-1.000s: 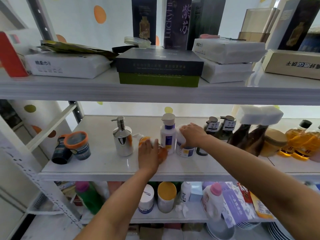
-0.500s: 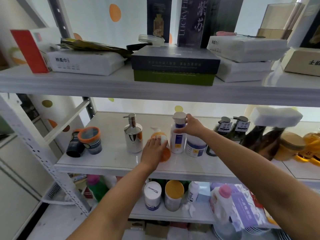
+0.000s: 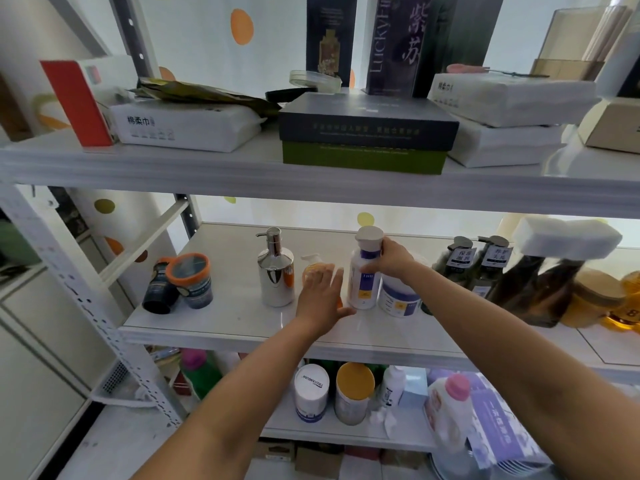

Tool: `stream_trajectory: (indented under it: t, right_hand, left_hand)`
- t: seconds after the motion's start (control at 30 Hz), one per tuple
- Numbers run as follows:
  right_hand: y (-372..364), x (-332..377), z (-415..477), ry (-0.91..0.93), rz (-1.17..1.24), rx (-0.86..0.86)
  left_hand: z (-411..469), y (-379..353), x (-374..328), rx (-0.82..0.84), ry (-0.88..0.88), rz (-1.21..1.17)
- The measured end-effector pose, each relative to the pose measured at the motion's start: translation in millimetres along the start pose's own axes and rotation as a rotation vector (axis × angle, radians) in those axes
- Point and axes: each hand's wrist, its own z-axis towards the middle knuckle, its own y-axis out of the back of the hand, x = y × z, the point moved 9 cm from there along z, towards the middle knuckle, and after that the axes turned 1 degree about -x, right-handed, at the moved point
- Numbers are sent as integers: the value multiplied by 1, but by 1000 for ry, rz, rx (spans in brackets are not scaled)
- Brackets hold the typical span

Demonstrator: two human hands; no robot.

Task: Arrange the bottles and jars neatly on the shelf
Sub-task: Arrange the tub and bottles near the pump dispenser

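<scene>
On the middle shelf (image 3: 221, 320) a chrome pump bottle (image 3: 275, 271) stands left of a small orange pump bottle (image 3: 313, 268). My left hand (image 3: 322, 296) wraps around the orange bottle from the front and covers most of it. A tall white bottle with a blue band (image 3: 363, 275) stands upright just to the right; my right hand (image 3: 393, 258) grips its neck. A squat white jar (image 3: 398, 299) sits behind my right wrist. Two dark pump bottles (image 3: 474, 265) follow to the right.
Two dark jars (image 3: 183, 282) with an orange lid lean at the shelf's left end. Brown bottles under white sponges (image 3: 568, 233), a honey-coloured jar (image 3: 595, 296) and amber bottles crowd the right. Boxes and tissue packs fill the top shelf; more bottles stand below.
The orange bottle went from lying on its side to upright under my left hand. My right hand left the squat white jar and took the tall white bottle's neck. The camera moved closer.
</scene>
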Motion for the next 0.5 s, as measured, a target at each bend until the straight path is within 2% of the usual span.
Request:
stream_trajectory:
  t: [0.13, 0.3, 0.5]
  right_hand:
    - [2, 3, -3, 37, -69, -7]
    - [15, 3, -7, 65, -308, -64]
    - [18, 4, -11, 67, -279, -19]
  left_hand:
    - [7, -1, -9, 6, -15, -23]
    - [13, -1, -14, 17, -4, -47]
    - [11, -6, -9, 15, 4, -67]
